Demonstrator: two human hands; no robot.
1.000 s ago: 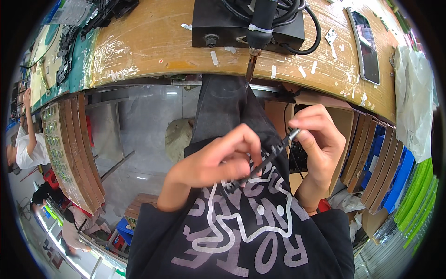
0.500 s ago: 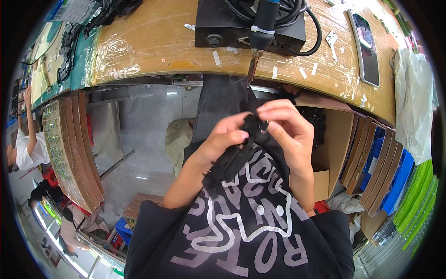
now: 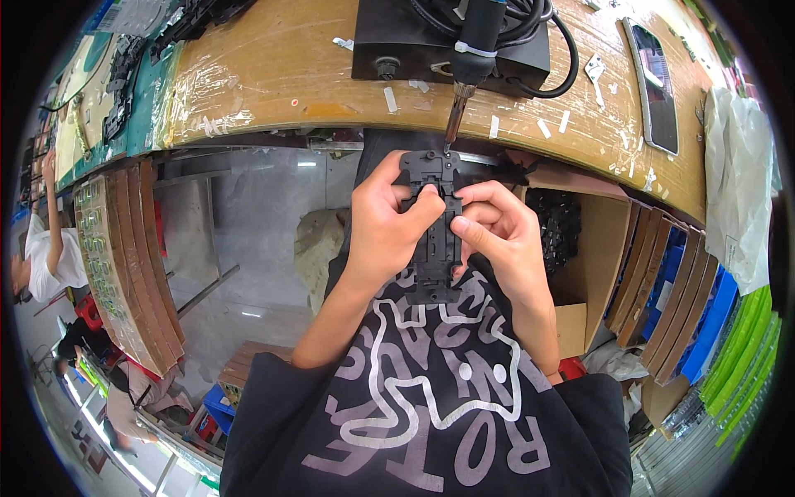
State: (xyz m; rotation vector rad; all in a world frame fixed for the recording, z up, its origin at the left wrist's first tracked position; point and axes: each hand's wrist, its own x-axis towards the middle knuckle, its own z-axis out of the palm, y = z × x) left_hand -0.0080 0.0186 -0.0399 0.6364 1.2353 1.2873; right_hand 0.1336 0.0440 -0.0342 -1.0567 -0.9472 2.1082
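A long black plastic chassis-like part (image 3: pixel 434 248), with slots and small holes in its face, is held lengthwise in front of my shirt. My left hand (image 3: pixel 383 222) grips its left side, thumb laid on the face near the upper end and fingers partly hidden behind. On the right edge my right hand (image 3: pixel 507 238) is closed, thumb and fingertips pinching the side. Just at the part's top end is the thin tip of a black-handled electric screwdriver (image 3: pixel 474 40), pointing down; whether they touch I cannot tell.
Beyond the hands runs a film-covered workbench (image 3: pixel 273 91) with a black box (image 3: pixel 397 51), coiled cable, white scraps and a phone (image 3: pixel 654 91). At right stands a cardboard box (image 3: pixel 602 273) of black parts. Stacked cardboard trays (image 3: pixel 137 265) are at left; another person (image 3: pixel 51 257) is beyond.
The black part was slanted and blurred low between my hands. Now it is turned lengthwise, face up, its top end brought to the screwdriver tip. Both hands have shifted their grip along its sides.
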